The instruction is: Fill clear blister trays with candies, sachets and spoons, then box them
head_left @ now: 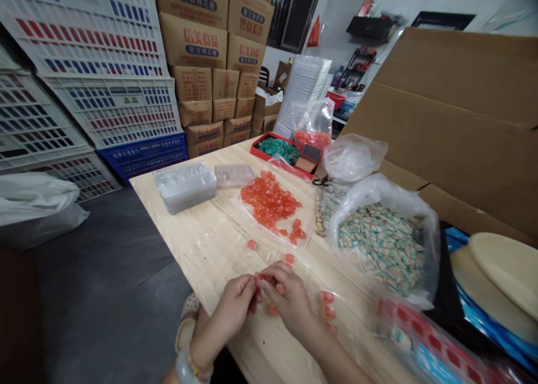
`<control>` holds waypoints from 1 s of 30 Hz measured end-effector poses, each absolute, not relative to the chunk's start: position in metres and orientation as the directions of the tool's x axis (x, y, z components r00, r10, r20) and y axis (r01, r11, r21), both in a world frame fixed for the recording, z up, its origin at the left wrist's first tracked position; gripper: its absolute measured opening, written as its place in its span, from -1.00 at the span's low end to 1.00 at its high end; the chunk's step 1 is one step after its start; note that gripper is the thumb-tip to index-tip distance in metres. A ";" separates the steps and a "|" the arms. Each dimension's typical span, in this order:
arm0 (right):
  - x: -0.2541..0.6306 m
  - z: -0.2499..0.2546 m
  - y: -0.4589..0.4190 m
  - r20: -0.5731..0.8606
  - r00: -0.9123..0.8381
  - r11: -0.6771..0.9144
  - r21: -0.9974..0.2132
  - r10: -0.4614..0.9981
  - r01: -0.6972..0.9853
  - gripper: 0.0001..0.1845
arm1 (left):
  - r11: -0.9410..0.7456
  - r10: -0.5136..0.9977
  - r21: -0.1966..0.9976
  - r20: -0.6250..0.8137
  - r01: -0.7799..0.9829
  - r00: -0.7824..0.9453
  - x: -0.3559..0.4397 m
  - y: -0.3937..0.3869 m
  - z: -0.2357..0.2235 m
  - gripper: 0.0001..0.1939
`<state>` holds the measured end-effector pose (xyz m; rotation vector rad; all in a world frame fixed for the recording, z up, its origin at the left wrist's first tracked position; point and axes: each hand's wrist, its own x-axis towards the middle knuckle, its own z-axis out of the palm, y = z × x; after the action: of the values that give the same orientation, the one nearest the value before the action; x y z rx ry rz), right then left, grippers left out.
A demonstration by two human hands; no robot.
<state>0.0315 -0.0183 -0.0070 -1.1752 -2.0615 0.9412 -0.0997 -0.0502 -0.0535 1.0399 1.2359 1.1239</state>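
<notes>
My left hand (236,304) and my right hand (289,299) meet over the near part of the wooden table (197,238). Their fingertips are pinched together on a small red translucent plastic piece (261,278), mostly covered by the fingers. A few similar pieces lie close by: a loose one (251,244) beyond the hands, another (289,258) just past the right fingers, and a short row (328,312) right of the right hand. Farther back, a heap of red pieces (271,199) rests on a clear plastic bag.
Clear plastic trays (185,186) are stacked at the table's left. A bag of small green-and-beige pieces (378,244) stands on the right, near a red-celled tray (432,333). Behind are a red box of green pieces (263,151), cartons (197,47) and crates (121,103).
</notes>
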 end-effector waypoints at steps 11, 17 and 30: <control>-0.023 -0.038 0.030 -0.038 -0.468 0.459 -0.141 0.883 0.877 -0.77 | -0.183 0.941 0.681 0.329 0.709 -0.073 -0.122 -0.034 -0.092 -0.49; -0.021 -0.043 0.031 -0.004 -0.384 0.373 -0.228 0.924 0.900 -0.81 | -0.191 0.957 0.735 0.285 0.651 -0.042 -0.128 -0.035 -0.091 -0.43; 0.004 -0.060 0.022 0.136 -0.288 0.302 -0.674 0.948 0.674 -0.74 | -0.012 0.983 0.561 0.159 0.828 -0.093 -0.100 -0.001 -0.055 -0.79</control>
<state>0.0039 0.0218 -0.0601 -1.4377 -2.0524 0.6884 -0.0996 -0.0012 -0.0552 1.8973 1.9845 0.7800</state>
